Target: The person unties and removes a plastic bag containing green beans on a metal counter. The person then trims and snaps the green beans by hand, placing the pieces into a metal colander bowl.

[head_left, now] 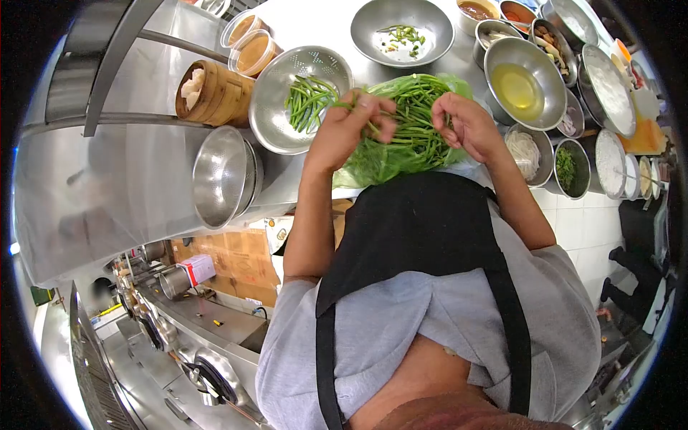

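Observation:
Long green beans (423,107) lie heaped on an opened green plastic bag (369,163) in front of my apron. Over the left side of the heap is my left hand (351,130), its fingers closed around a few green beans and partly smeared by motion. My right hand (469,125) hovers at the heap's right side with curled fingers; what they hold, if anything, is hidden. Beside my left hand stands a perforated steel colander (269,118) with shorter bean pieces (308,100) inside. Behind the heap, a steel bowl (365,32) holds small green bean ends (408,36).
A bamboo steamer (222,97) and lidded sauce tubs (254,54) stand at the left, near stacked empty steel bowls (218,175). On the right crowd several ingredient bowls, including one of yellow liquid (517,89) and one of chopped greens (566,168). A person's dark-clothed legs (634,269) show farther right.

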Demonstrator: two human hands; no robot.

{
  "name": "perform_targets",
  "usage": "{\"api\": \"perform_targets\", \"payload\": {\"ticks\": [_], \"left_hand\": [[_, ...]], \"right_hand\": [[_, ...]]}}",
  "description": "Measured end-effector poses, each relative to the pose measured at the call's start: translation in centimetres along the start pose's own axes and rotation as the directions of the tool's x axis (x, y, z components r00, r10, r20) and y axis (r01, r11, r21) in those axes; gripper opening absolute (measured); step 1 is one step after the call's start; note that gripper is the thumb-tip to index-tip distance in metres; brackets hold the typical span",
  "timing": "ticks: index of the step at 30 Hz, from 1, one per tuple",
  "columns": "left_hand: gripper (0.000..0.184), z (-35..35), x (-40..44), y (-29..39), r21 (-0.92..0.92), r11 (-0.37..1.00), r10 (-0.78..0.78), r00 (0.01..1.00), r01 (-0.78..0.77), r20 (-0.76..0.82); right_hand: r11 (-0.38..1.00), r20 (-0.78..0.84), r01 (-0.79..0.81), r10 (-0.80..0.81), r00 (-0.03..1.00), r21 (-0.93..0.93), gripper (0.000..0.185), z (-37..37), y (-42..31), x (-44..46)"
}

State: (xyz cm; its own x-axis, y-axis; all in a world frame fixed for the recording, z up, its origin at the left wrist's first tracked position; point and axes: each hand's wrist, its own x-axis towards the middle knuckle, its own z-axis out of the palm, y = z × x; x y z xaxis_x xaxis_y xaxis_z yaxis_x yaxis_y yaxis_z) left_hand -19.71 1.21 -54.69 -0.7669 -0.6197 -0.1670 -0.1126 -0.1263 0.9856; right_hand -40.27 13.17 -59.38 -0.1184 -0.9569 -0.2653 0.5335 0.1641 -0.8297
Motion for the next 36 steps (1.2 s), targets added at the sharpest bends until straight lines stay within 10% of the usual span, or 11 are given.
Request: {"api": "perform_targets", "payload": {"ticks": [5, 12, 17, 27, 36], "left_hand": [[0.035, 1.0, -0.1, -0.3, 0.866, 0.500, -0.024, 0.999, -0.016, 0.032], [0.031, 1.5, 0.9, 0.0, 0.923, 0.384, -0.123, 0.991, -0.008, 0.060], [0.020, 2.2, 0.0, 1.0, 0.760, 0.647, 0.031, 0.998, -0.064, 0.058], [0.023, 3.6, -0.3, 2.7, 0.800, 0.579, 0.059, 0.987, -0.157, 0.151], [0.020, 4.0, -0.7, 2.9, 0.785, 0.592, 0.077, 0.983, -0.182, 0.170]], "right_hand": [[0.989, 0.079, -0.101, 0.110, 0.991, -0.104, 0.022, -0.8, -0.6, -0.1], [0.962, 0.048, 0.030, -0.017, 0.999, -0.271, 0.021, -0.3, 0.1, -0.1], [0.673, 0.177, 0.421, -0.402, 0.898, -0.608, 0.020, 1.4, 0.7, -0.3], [0.433, 0.329, 0.401, -0.234, 0.915, -0.807, 0.018, 2.3, -2.5, -1.7], [0.536, 0.216, 0.291, -0.199, 0.956, -0.793, 0.019, 1.7, -1.5, -1.6]]}}
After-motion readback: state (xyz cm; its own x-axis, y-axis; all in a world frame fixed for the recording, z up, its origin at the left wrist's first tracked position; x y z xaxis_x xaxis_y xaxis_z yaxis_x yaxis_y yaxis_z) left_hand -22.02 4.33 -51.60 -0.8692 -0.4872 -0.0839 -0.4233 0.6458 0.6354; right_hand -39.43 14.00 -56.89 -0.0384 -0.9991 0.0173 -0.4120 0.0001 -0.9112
